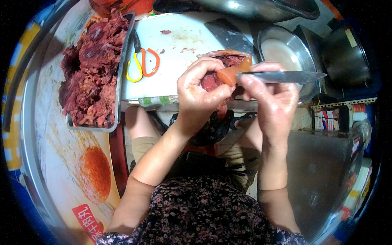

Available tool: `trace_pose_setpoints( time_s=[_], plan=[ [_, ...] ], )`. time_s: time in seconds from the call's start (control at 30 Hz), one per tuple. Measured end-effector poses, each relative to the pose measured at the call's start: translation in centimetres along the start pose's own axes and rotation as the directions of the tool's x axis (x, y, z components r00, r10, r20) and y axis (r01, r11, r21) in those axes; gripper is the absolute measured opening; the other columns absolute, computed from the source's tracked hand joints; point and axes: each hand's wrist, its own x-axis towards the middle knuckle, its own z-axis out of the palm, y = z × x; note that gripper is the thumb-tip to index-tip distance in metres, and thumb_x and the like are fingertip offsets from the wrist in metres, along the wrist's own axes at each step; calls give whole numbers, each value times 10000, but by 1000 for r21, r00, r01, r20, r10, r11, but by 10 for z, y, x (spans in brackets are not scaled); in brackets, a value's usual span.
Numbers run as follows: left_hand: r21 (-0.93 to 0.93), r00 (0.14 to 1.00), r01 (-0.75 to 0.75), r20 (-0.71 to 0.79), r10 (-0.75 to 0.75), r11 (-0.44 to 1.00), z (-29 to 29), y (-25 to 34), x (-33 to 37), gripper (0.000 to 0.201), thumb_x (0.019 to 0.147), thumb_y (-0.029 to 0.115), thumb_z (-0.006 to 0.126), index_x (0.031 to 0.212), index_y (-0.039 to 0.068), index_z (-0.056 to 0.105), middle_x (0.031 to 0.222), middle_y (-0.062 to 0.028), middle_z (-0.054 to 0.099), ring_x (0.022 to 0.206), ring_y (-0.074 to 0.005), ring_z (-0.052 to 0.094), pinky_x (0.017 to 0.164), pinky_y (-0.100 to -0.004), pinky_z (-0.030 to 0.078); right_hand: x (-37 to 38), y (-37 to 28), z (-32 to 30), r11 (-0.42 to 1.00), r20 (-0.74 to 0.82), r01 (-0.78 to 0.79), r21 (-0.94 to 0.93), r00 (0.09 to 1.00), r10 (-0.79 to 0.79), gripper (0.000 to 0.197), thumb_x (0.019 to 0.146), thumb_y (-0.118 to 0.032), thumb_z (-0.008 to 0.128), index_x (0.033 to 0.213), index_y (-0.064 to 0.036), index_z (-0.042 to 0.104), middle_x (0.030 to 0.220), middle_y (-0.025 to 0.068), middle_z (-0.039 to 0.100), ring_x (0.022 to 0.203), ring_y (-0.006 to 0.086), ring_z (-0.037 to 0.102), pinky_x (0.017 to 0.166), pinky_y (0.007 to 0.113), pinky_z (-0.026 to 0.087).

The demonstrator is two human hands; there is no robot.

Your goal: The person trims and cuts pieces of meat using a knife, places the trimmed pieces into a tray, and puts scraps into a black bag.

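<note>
My left hand (200,87) curls round a piece of raw red meat (210,83) over the near edge of the white cutting board (163,45). Smooth orange parts (227,76) show between my two hands; whether they belong to the meat I cannot tell. My right hand (273,92) grips a knife (290,76), whose blade points right, tip away from the meat. My fingers cover part of the knife. Behind my hands, more raw meat with a pale rim (228,56) lies at the board's right side.
A metal tray (117,104) heaped with raw red meat (98,57) stands at left. Scissors (141,61) with yellow and orange handles lie beside it. A dark flat blade (228,34) rests on the board, near a metal bowl (286,47) of cloudy liquid. A large pan (241,8) sits behind.
</note>
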Motion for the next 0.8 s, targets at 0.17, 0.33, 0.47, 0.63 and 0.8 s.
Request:
trace_pose_setpoints(
  time_s=[0.17, 0.33, 0.47, 0.63, 0.8],
  plan=[
    [-6, 1000, 15, 18, -15, 1000, -2, 2, 0, 249, 700, -73, 723, 932, -45, 638, 1020, -103, 632, 954, -158, 597, 898, -284, 480, 7, 19, -11, 976, -59, 38, -214, 997, -52, 134, 846, 12, 712, 944, -6, 623, 824, 31, 651, 709, 64, 594, 637, 219, 497],
    [-1, 999, -32, -5, 32, 999, -2, 0, 0, 257, 711, -75, 718, 954, -46, 637, 1035, -100, 629, 961, -154, 599, 888, -275, 482, -4, 10, -17, 925, 34, 116, -361, 993, -111, 258, 814, 23, 710, 1065, 4, 654, 933, 68, 678, 796, 120, 627, 687, 260, 518],
    [-49, 998, 63, -29, -64, 997, -2, 3, -2, 265, 715, -79, 717, 965, -50, 633, 1042, -92, 625, 962, -152, 597, 899, -275, 475, -16, 16, -14, 767, 414, 456, -451, 868, -273, 652, 701, 105, 708, 1321, -71, 607, 993, 154, 675, 813, 295, 661, 760, 349, 538],
    [-74, 997, 18, -73, -24, 997, 1, 1, -2, 233, 688, -30, 731, 898, -34, 631, 936, -97, 647, 901, -172, 611, 863, -292, 491, -18, 14, -10, 785, 388, 356, -507, 907, -160, 704, 719, 168, 636, 1382, -54, 553, 1096, 107, 643, 790, 124, 633, 732, 267, 523],
    [-65, 1000, -1, -17, 0, 998, -1, 1, -4, 272, 710, -88, 717, 965, -46, 634, 1039, -89, 621, 976, -159, 594, 903, -286, 481, -20, 10, -15, 822, 257, 66, -565, 961, 100, 731, 717, 157, 633, 1405, -70, 537, 1132, 110, 639, 742, 113, 608, 728, 259, 512]
  ],
)
